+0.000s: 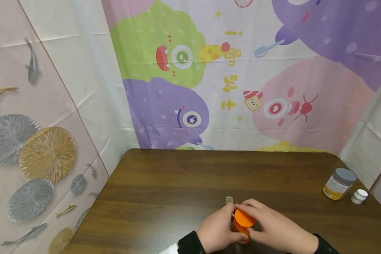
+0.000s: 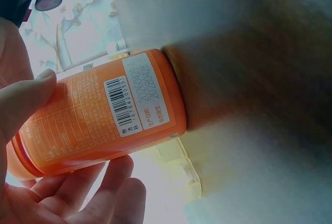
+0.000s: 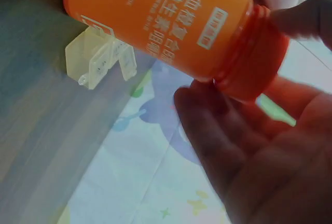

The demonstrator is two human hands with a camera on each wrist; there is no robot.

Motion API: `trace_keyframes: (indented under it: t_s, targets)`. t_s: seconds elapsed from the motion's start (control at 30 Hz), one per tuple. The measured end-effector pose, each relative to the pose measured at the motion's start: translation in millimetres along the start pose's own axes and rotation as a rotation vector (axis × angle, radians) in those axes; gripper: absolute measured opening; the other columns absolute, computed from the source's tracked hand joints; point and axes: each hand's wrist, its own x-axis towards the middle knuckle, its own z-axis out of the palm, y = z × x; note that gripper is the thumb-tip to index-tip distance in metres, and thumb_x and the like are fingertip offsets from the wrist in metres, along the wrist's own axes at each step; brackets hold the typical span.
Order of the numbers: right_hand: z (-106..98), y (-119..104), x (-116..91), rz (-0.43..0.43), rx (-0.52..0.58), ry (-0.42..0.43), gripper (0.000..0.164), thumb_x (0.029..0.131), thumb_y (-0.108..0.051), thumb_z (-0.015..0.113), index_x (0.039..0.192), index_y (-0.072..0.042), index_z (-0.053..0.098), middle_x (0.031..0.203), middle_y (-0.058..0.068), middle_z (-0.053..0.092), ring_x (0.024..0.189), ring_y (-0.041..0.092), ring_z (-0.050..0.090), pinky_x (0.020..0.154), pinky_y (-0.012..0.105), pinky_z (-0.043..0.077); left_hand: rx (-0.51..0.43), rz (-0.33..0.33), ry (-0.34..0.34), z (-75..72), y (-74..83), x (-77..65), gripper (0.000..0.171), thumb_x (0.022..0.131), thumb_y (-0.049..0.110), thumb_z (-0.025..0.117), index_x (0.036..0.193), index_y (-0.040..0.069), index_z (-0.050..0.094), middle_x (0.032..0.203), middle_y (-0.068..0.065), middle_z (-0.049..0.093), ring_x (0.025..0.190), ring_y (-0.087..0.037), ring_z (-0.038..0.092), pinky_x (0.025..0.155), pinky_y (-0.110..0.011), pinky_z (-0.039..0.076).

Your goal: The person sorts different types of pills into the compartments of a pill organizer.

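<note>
An orange supplement bottle stands near the front of the table, between both hands. My left hand grips its body; in the left wrist view the thumb lies on the printed label and the fingers are on the other side. My right hand holds the orange screw cap between thumb and fingers. The cap sits on the bottle's neck. Just behind the bottle is a small translucent yellowish pill box with a raised lid, mostly hidden by the left hand in the head view.
A grey-lidded jar with a white and yellow label stands at the right edge of the wooden table. Beside it is a small white bottle. A cartoon-printed cloth hangs behind the table.
</note>
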Motion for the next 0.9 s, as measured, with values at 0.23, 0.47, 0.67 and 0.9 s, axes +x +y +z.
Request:
trace_keyframes:
  t_s: [0.23,0.47,0.67,0.9]
  targets:
    - [17,-3,6,0.180,-0.088,0.210,0.043,0.082,-0.058,0.073,0.097,-0.022,0.057,0.085,-0.013,0.049,0.067,0.000,0.047,0.060,0.021,0.045,-0.050,-0.007,0.012,1.9,-0.4,-1.6,0.049,0.078,0.039,0.085,0.110,0.021,0.053,0.093,0.016,0.058,0.073,0.001,0.055,0.071,-0.021,0.050]
    - [16,-8,3,0.226,-0.065,0.184,0.057,0.087,-0.064,0.063,0.120,-0.018,0.059,0.113,-0.008,0.058,0.090,0.006,0.058,0.072,0.025,0.051,-0.045,0.024,0.018,0.7,-1.3,-2.6,0.054,0.077,0.042,0.085,0.115,0.021,0.053,0.098,0.016,0.060,0.078,0.003,0.056,0.071,-0.021,0.050]
    - [7,-1,-3,0.046,0.040,-0.028,0.058,0.095,-0.028,0.066,0.148,-0.018,0.045,0.142,-0.004,0.048,0.113,0.011,0.053,0.092,0.028,0.049,0.005,0.035,0.023,-0.1,-2.3,-3.8,0.063,0.077,0.042,0.084,0.126,0.020,0.051,0.109,0.014,0.060,0.090,0.003,0.058,0.078,-0.022,0.051]
    - [12,4,-1,0.071,0.048,0.080,0.045,0.088,-0.032,0.075,0.127,-0.022,0.054,0.115,-0.012,0.052,0.091,0.002,0.054,0.080,0.027,0.051,-0.014,0.008,0.015,2.1,-0.5,-2.7,0.053,0.078,0.040,0.084,0.115,0.019,0.052,0.099,0.015,0.060,0.080,0.001,0.057,0.074,-0.022,0.051]
